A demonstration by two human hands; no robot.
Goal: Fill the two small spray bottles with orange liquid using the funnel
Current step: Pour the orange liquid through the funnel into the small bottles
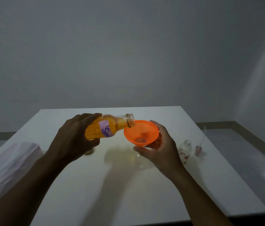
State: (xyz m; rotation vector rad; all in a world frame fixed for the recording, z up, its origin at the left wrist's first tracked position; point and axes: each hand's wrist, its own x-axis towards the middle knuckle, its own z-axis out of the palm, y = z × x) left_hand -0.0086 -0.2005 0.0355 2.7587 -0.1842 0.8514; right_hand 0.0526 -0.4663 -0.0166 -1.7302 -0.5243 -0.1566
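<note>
On the white table (112,185), the left hand (73,137) grips the tilted soda bottle (105,128) over the funnel (141,132) clasped by the right hand (159,149), so pouring likely needs more tilt.

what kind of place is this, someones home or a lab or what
Probably a bare indoor room set up for the task, not clearly a home or a lab: a plain white table, blank grey walls, and a tiled floor with a skirting strip.
</note>
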